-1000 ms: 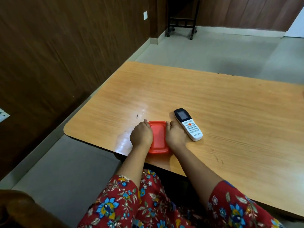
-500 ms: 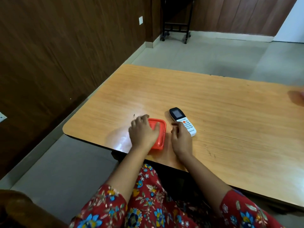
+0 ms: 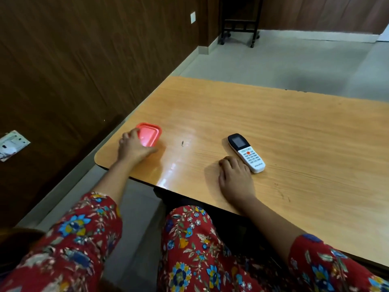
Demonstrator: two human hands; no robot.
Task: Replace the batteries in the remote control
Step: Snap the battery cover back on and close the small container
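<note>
The left hand grips the red lidded box at the table's corner, likely clearing workspace, while the right hand rests slack, holding nothing, just beside the Voltas remote control.

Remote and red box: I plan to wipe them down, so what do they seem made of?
Remote: looks like hard white plastic, semi-gloss, with a glossy black top around the screen and small, possibly rubbery buttons. Red box: seems moulded plastic, smooth and shiny; light glints on its lid. The table appears to be glossy wood-grain laminate, judging by the reflections.
</note>
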